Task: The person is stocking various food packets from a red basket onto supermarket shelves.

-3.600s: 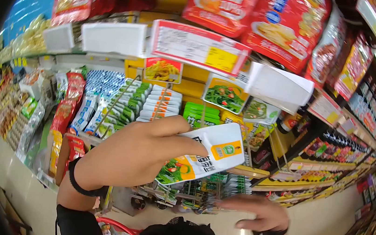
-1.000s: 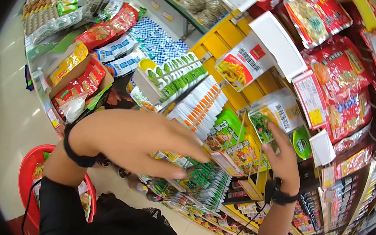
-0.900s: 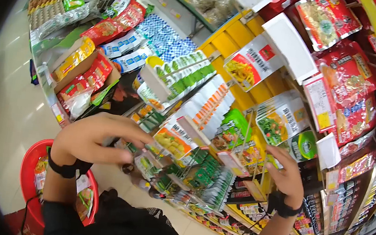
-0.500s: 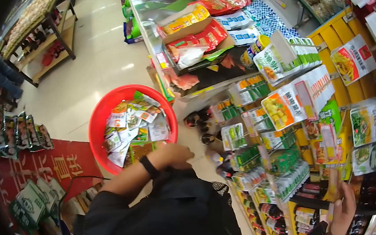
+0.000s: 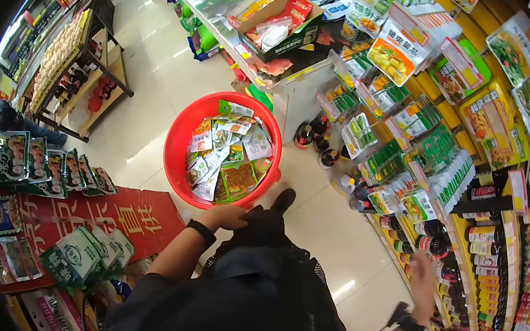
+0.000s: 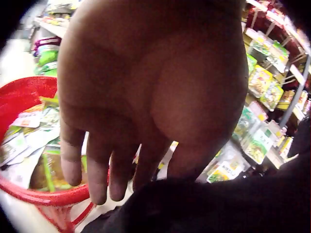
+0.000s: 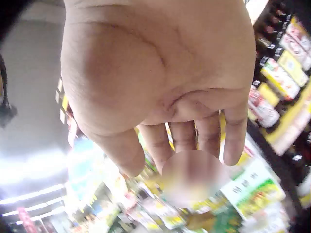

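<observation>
My left hand (image 5: 230, 217) hangs by the dark clothing at my front, just below a round red basket (image 5: 174, 174). Its fingers (image 6: 99, 170) are loosely extended with nothing in them, and the basket's rim shows behind them in the left wrist view. Inside the basket lie several flat food packets (image 5: 211, 175), mostly white and green. Out to the right, my right hand (image 5: 422, 287) is held in front of the bottle shelves. The right wrist view shows its palm bare and the fingers (image 7: 235, 136) relaxed; a blurred round patch covers part of them.
Hanging packets (image 5: 395, 49) fill the rack at upper right, with dark bottles (image 5: 305, 136) standing on the floor below. An open carton (image 5: 282, 25) sits on the counter ahead. At left are an egg stand (image 5: 58, 67) and a red display (image 5: 107, 212) with bagged goods.
The left hand gripped a white packet 3.6 s ago and holds nothing now. Both hands have dropped away from the rack, and the head view has swung left and down onto the basket.
</observation>
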